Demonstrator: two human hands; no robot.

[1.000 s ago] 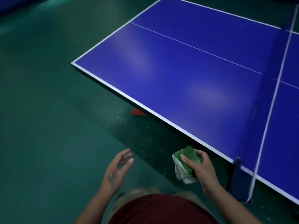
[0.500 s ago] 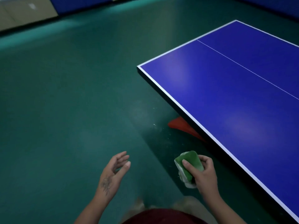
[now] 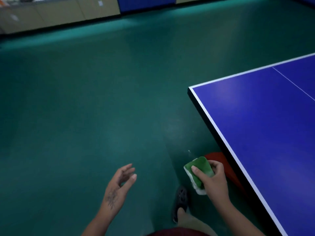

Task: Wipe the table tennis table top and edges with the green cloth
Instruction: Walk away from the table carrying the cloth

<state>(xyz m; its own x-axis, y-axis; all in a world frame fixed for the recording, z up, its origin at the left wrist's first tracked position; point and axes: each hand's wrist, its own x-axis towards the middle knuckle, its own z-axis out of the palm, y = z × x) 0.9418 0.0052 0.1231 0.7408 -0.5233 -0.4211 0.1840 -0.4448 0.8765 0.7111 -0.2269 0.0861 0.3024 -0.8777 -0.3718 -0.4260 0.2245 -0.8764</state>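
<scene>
The blue table tennis table (image 3: 265,126) with white edge lines fills the right side, its near corner at upper middle right. My right hand (image 3: 213,181) grips the folded green cloth (image 3: 199,171), white on its underside, held in the air left of the table's long edge and not touching it. My left hand (image 3: 119,186) hangs free over the floor with fingers relaxed and holds nothing.
Green floor (image 3: 85,116) spreads to the left and ahead. A red object (image 3: 221,162) lies on the floor under the table edge. My foot in a dark sandal (image 3: 180,200) steps forward. Beige cabinets (image 3: 59,12) and a blue panel (image 3: 146,4) line the far wall.
The view has swung left along the table: the net is gone from sight and the table corner has shifted right. My foot has stepped into view. Both hands keep their poses.
</scene>
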